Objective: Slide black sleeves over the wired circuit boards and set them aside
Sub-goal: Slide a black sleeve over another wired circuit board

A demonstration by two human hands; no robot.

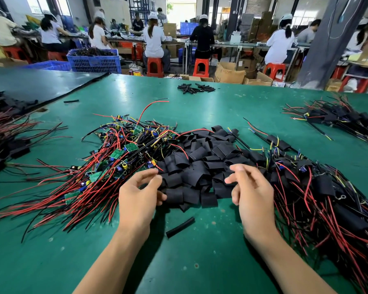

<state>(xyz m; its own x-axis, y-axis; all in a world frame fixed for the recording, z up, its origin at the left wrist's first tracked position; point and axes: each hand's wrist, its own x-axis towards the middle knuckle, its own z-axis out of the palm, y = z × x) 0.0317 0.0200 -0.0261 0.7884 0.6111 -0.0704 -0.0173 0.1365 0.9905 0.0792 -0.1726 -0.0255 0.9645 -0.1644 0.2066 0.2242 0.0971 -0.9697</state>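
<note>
Just beyond left hand (pixel 136 200): black sleeves (pixel 200 164).

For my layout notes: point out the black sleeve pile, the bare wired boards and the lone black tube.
black sleeve pile (pixel 202 164): head view, a sleeve mid-heap.
bare wired boards (pixel 131 147): head view, one green board's face.
lone black tube (pixel 180 227): head view, its middle.

Both forearms reach forward, left hand (pixel 137 200) and right hand (pixel 253 198) facing inward (fingers (pixel 147 173) loosely curled, slightly blurred).
</note>
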